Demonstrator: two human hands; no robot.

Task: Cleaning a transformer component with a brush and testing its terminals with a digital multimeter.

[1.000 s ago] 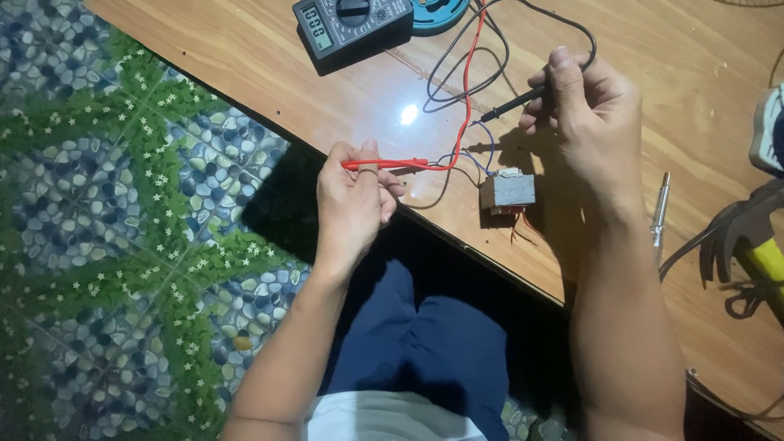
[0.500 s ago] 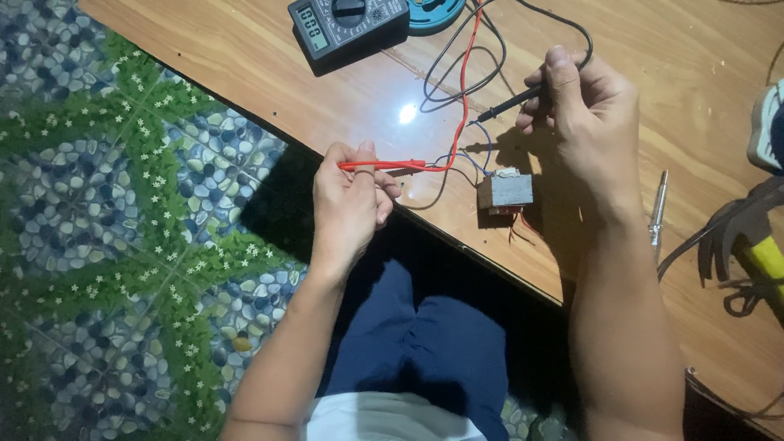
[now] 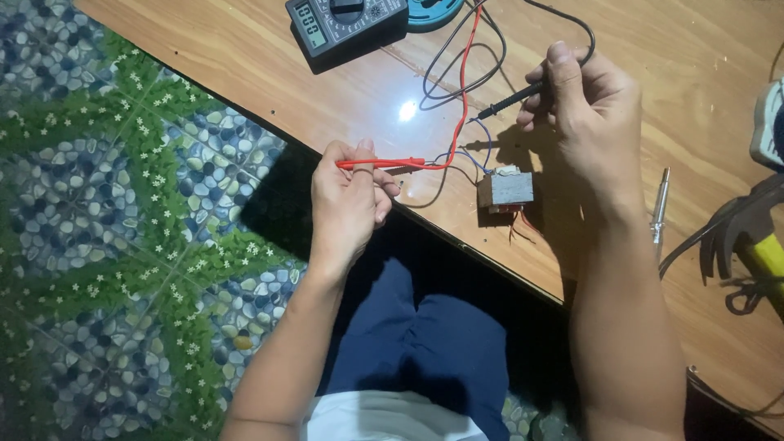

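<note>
Your wooden counter (image 3: pixel 245 57) carries a grey multimeter (image 3: pixel 343 23), a small transformer (image 3: pixel 506 191), a screwdriver (image 3: pixel 659 208) and a yellow-handled hammer (image 3: pixel 755 241).

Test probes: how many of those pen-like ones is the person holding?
2. The red probe is in the left hand, near the table edge. The black probe is in the right hand, above the small transformer. No others show.

I see a home electronics workbench: a wooden tabletop (image 3: pixel 245 57) carrying a multimeter (image 3: pixel 345 23), a small transformer (image 3: pixel 506 190), a screwdriver (image 3: pixel 658 209) and a hammer (image 3: pixel 755 237), above pebble-patterned flooring (image 3: pixel 122 245).
</note>
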